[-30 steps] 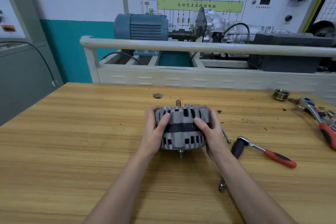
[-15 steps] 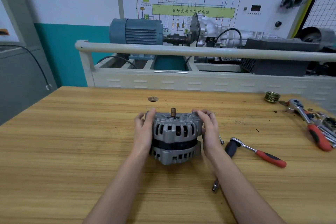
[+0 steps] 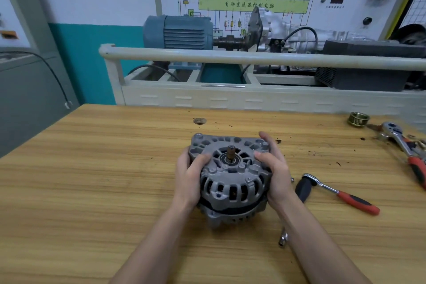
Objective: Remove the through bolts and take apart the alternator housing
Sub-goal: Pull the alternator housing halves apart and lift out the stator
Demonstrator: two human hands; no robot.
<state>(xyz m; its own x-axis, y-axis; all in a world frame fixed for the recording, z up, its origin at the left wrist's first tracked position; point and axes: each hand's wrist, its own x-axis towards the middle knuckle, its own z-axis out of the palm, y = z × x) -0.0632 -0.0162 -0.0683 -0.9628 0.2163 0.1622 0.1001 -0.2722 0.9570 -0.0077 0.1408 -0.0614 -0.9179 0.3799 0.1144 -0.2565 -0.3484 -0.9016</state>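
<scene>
Gripping from both sides, the left hand [image 3: 190,178] and the right hand [image 3: 275,168] are each clamped on the alternator [image 3: 230,180], which stands on the desk [image 3: 92,191] at its middle, shaft end [image 3: 230,152] pointing up and tilted a little toward the viewer. The left thumb lies over the top face near the bearing, and the right fingers wrap the far right lug.

Near the right forearm a small socket extension [image 3: 284,238] lies on the wood. Just right of the right hand lies a ratchet [image 3: 338,192] with a red and black grip, and a dark handle [image 3: 303,188] sits between it and the hand.

Cast metal with a steel core, the alternator is likely heavy and rigid, with ribbed vents that give good purchase but have hard edges. A dark band shows between the upper and lower shells; the halves would best be held by their outer rims, one hand to each shell, and drawn straight apart along the shaft. Whether any through bolts remain I cannot tell.

Farther off at the right edge lie a second ratchet [image 3: 405,147] and a grooved pulley [image 3: 358,119]. Beyond the desk stands a training rig with a blue motor [image 3: 177,31].
</scene>
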